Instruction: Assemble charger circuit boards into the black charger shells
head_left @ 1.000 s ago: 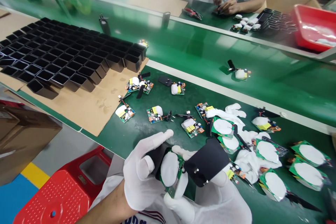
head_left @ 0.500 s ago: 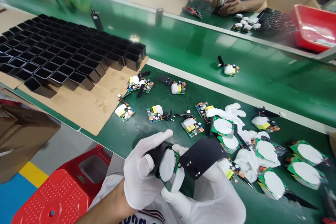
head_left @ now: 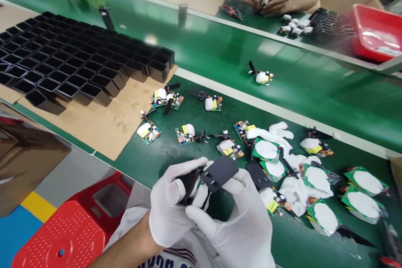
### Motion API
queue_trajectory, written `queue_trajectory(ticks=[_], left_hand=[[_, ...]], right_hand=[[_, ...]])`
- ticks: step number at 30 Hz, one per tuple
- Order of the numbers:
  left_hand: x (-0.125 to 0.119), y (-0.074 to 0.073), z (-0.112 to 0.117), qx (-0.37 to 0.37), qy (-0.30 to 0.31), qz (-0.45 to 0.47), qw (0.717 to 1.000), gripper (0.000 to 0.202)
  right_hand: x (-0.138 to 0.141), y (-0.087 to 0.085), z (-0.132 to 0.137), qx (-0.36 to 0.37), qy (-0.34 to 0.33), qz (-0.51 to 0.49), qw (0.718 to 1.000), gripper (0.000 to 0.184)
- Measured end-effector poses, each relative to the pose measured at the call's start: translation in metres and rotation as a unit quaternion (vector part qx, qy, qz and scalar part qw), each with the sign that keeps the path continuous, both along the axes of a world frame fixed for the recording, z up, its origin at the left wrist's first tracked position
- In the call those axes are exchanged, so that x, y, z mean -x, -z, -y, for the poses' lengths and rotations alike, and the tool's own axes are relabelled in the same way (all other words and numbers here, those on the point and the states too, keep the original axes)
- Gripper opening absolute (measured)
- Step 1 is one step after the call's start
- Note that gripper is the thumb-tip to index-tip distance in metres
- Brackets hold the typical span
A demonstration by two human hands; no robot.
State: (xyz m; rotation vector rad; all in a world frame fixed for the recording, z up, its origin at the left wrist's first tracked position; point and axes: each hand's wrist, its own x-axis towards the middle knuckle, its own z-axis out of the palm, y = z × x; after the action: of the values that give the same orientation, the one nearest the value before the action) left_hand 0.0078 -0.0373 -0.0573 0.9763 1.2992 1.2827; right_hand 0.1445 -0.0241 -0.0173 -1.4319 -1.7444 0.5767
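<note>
Holding one circuit board (head_left: 199, 197) at the mouth of one black box (head_left: 190, 181), by the near edge of the desk (head_left: 157, 160). Clamping the box with the grip of the left hand (head_left: 168, 209), one black cover (head_left: 221, 171) with the right hand (head_left: 240, 217). Showing six round-padded boards (head_left: 325, 219) rightward, one red stool (head_left: 61, 228) lower left.

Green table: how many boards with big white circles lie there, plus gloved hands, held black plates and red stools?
Boards with big white circles: 6
Gloved left hand and right hand: 2
Held black plate: 1
Red stool: 1
Total: 10
</note>
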Motion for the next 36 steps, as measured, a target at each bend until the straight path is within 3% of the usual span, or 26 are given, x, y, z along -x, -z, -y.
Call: queue_trajectory(ticks=[4, 8, 11, 16, 19, 21, 24, 26, 29, 33, 36], left_hand=[[-0.004, 0.0, -0.004, -0.006, -0.022, 0.103, 0.994, 0.045], [0.006, -0.002, -0.006, -0.031, 0.03, -0.035, 0.998, 0.038], [0.02, -0.007, -0.005, -0.074, 0.067, -0.097, 0.99, 0.036], [0.044, -0.02, 0.003, -0.101, 0.015, -0.164, 0.981, 0.054], [0.064, -0.022, 0.005, -0.095, -0.01, -0.182, 0.979, 0.054], [0.082, -0.021, 0.005, -0.093, -0.012, -0.142, 0.985, 0.055], [0.116, -0.018, 0.004, -0.104, 0.006, -0.049, 0.993, 0.058], [0.138, -0.018, 0.004, -0.111, 0.015, -0.003, 0.994, 0.057], [0.165, -0.015, 0.005, -0.117, 0.007, 0.027, 0.993, 0.056], [0.186, -0.007, 0.005, -0.129, -0.061, -0.057, 0.988, 0.058], [0.192, 0.001, 0.003, -0.125, -0.142, -0.152, 0.97, 0.059]], right_hand=[[0.002, 0.002, 0.003, 0.056, 0.011, -0.007, 0.998, 0.05], [-0.004, 0.006, -0.002, 0.09, -0.01, -0.029, 0.996, 0.038], [-0.009, 0.008, -0.008, 0.101, -0.072, -0.097, 0.988, 0.048], [0.012, 0.003, -0.016, 0.117, -0.129, -0.181, 0.968, 0.075], [0.031, -0.007, -0.03, 0.052, -0.124, -0.17, 0.976, 0.067], [0.041, -0.018, -0.045, 0.02, -0.202, -0.109, 0.973, 0.053], [0.058, -0.034, -0.07, 0.032, -0.361, -0.02, 0.932, 0.042], [0.076, -0.039, -0.084, 0.037, -0.4, -0.015, 0.916, 0.036], [0.109, -0.034, -0.095, 0.047, -0.398, -0.08, 0.913, 0.027], [0.146, -0.017, -0.092, 0.03, -0.349, -0.133, 0.927, 0.019], [0.165, -0.006, -0.076, -0.035, -0.224, -0.079, 0.971, 0.021]])
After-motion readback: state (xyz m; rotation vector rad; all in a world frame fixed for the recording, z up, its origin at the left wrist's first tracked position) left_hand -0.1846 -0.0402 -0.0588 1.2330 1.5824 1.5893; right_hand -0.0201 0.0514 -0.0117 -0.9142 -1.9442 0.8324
